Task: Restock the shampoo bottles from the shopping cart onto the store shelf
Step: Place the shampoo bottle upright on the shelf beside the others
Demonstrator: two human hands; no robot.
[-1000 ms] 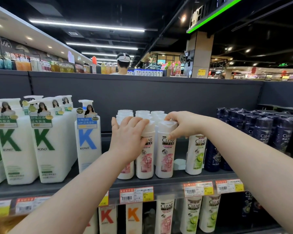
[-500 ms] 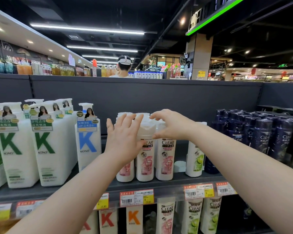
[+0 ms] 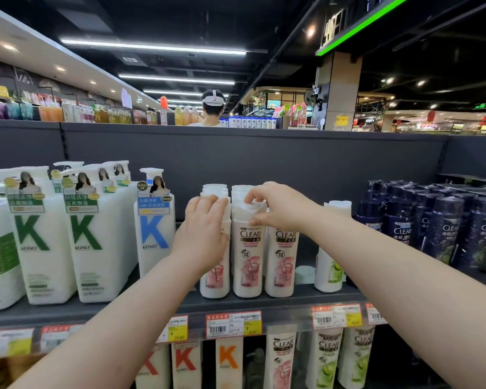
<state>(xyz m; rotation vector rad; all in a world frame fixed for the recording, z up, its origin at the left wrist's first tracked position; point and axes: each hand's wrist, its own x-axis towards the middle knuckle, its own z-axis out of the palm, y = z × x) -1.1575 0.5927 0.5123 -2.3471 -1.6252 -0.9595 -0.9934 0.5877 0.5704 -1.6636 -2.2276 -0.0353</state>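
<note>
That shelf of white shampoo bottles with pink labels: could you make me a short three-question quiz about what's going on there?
1. True or false: the left hand rests on the leftmost white pink-labelled CLEAR shampoo bottle in the front row.
2. Which bottle's cap does the right hand pinch? A) the tall white pump bottle with a blue K B) the middle pink-labelled CLEAR bottle C) a dark navy CLEAR bottle
3. Fill in: the white bottle with a lime-green label stands to the ____ of the pink-labelled ones.

Key: 1 true; 2 B; 3 right.
</note>
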